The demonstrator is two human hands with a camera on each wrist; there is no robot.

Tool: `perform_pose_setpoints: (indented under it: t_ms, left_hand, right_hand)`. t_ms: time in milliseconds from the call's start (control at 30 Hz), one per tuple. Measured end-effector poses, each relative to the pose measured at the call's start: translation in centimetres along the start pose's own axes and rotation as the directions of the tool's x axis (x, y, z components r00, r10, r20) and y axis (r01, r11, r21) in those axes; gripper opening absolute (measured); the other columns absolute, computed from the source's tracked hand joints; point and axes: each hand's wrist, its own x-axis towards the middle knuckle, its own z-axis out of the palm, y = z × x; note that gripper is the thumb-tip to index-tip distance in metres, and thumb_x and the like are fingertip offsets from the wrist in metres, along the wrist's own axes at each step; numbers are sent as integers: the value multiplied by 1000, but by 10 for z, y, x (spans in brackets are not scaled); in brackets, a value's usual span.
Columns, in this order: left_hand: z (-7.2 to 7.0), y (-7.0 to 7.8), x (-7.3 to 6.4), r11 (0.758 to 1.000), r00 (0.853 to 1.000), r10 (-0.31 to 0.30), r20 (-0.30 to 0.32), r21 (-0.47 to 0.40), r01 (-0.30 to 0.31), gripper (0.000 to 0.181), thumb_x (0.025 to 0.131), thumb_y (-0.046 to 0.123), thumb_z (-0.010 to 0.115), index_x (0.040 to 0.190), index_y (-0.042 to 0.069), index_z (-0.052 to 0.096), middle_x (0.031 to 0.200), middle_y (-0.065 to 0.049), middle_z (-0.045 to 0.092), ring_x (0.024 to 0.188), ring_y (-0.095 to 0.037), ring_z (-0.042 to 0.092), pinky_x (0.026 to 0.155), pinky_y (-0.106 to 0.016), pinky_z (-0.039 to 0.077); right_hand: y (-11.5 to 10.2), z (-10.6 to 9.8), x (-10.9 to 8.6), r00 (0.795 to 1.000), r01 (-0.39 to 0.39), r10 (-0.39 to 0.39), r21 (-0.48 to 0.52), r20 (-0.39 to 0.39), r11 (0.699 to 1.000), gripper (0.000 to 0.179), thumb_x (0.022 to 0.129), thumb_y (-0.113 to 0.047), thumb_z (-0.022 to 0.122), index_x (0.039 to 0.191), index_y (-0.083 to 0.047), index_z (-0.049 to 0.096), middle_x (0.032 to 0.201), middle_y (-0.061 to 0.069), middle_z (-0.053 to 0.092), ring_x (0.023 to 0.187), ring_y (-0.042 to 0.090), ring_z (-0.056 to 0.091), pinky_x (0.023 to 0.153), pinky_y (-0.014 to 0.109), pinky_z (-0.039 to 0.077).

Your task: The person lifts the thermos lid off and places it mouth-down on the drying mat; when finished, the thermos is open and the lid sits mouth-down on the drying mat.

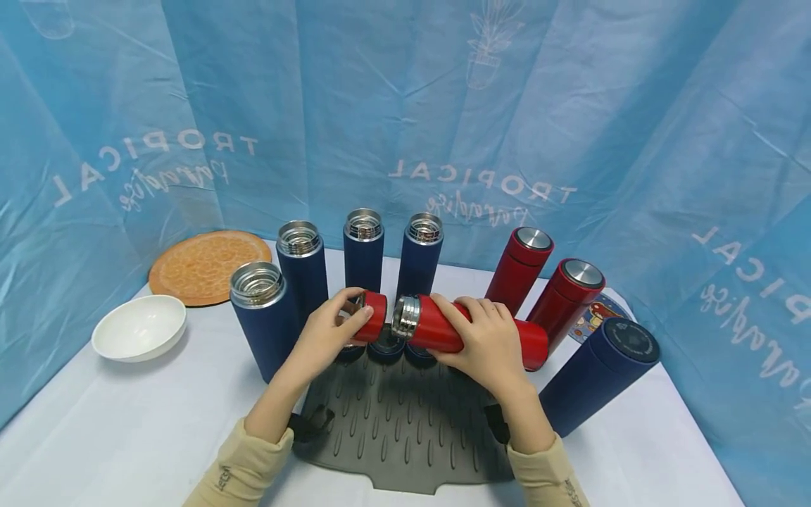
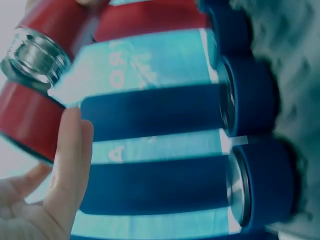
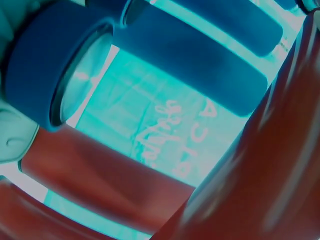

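Note:
My left hand [image 1: 326, 334] pinches a red bottle cap [image 1: 375, 315] between thumb and fingers. My right hand [image 1: 484, 345] grips a red thermos bottle [image 1: 532, 345] around its body, tilted nearly level. Its bare steel neck [image 1: 406, 317] points left toward the cap, a small gap between them in the head view. In the left wrist view the cap [image 2: 30, 117] sits close by the neck [image 2: 37, 55], slightly overlapping it. The bottle [image 3: 270, 165] fills the right side of the right wrist view, where the hand itself is out of sight.
Several uncapped blue bottles [image 1: 303, 271] stand behind and left, with blue caps [image 1: 386, 346] at the grey ridged mat [image 1: 405, 436]. Two lidded red bottles [image 1: 519, 267] and a blue bottle [image 1: 598, 373] stand right. A white bowl [image 1: 139, 327] and an orange-patterned round mat [image 1: 209, 264] lie left.

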Motion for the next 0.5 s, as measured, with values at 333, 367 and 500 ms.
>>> perform_pose_setpoints:
  t_ms: [333,367,500]
  left_hand:
    - [-9,-13,-16,937,986,94,137,322,-134,57,77,35,73,128,17,54,111,-9,52,96,-23,54,70,-32,52]
    - [-9,-17,-18,932,982,106,159,327,-154,58,76,33,74,128,17,53,112,-9,52,97,-23,54,71,-32,52]
    - [-7,-31,-24,903,961,131,242,372,-216,62,73,27,77,129,15,52,118,-8,51,98,-21,55,72,-31,52]
  right_hand:
    - [11,-5,-2,997,-56,57,11,-57,998,77,60,-45,80,129,-25,52,101,10,62,89,27,58,78,45,46]
    - [12,-5,-2,996,-57,58,17,-61,998,77,59,-45,80,129,-25,52,101,9,62,89,27,58,79,45,46]
    - [13,-5,-2,995,-64,66,35,-72,997,78,59,-45,80,129,-25,52,101,10,62,89,27,58,79,46,46]
